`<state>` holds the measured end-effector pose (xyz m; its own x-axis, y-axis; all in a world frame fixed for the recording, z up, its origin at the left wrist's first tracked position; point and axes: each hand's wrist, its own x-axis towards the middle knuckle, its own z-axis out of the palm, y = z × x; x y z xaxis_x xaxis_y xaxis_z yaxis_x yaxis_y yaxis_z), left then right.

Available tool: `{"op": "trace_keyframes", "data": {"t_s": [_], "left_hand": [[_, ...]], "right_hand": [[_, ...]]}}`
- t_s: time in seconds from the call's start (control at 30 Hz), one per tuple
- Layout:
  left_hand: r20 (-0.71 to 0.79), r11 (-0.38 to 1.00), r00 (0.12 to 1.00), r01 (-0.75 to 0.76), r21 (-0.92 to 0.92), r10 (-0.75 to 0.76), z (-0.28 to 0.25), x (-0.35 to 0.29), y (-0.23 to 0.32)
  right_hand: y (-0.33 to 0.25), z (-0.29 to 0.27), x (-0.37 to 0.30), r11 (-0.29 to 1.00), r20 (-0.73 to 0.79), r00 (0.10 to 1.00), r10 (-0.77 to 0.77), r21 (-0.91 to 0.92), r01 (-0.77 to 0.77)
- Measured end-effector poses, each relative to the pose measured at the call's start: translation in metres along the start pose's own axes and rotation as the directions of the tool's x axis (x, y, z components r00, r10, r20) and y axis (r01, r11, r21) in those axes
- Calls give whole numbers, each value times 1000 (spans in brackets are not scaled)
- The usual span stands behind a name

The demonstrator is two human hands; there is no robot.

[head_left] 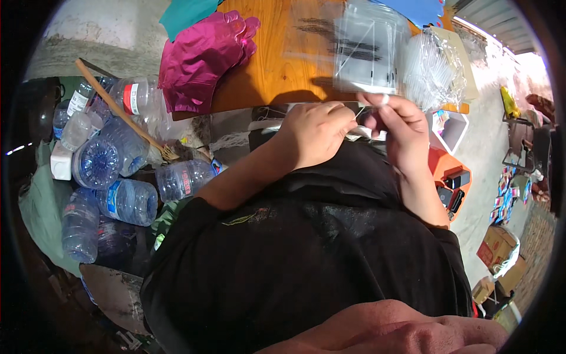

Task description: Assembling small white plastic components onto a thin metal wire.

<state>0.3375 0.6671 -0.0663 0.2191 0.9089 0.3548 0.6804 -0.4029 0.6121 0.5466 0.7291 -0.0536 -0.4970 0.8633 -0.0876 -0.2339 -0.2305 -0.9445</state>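
My left hand (pixel 319 133) is closed, back of the hand up, near the front edge of the orange wooden table (pixel 268 74). Close by on its right, my right hand (pixel 404 125) has thumb and fingers drawn together in a pinch. Something white (pixel 384 100) shows at its fingertips; I cannot tell if it is held or wrapped on a finger. The gap between both hands is dark, and whatever the left fingers grip is hidden. Just beyond the hands lies a stack of clear plastic sleeves (pixel 368 74).
Magenta satin fabric (pixel 203 56) drapes over the table's left side, beside teal fabric (pixel 187 15). A clear bag of thin strips (pixel 433 68) lies at the right. Several plastic bottles (pixel 127 200) and a wooden stick (pixel 118 109) crowd the left. An orange container (pixel 439 162) stands by my right forearm.
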Motion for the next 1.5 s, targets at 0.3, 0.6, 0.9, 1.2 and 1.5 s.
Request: {"op": "trace_keyframes", "data": {"t_s": [0.3, 0.6, 0.9, 1.2, 1.5], "left_hand": [[3, 999, 1000, -3, -44, 3, 1, -3, -6], [23, 991, 1000, 2, -137, 1, -5, -2, -10], [-6, 999, 1000, 9, -50, -10, 1, -3, -10], [7, 995, 999, -33, -92, 34, 0, 2, -5], [14, 996, 999, -32, -81, 33, 1, -1, -2]], "right_hand": [[9, -8, -10, 943, 240, 971, 23, 318, -101], [2, -4, -16, 974, 374, 904, 207, 12, -228], [8, -16, -3, 849, 338, 840, 424, -471, -239], [16, -19, 8, 545, 284, 937, -206, -762, 350], [0, -6, 8, 797, 50, 969, -243, -560, 228]]}}
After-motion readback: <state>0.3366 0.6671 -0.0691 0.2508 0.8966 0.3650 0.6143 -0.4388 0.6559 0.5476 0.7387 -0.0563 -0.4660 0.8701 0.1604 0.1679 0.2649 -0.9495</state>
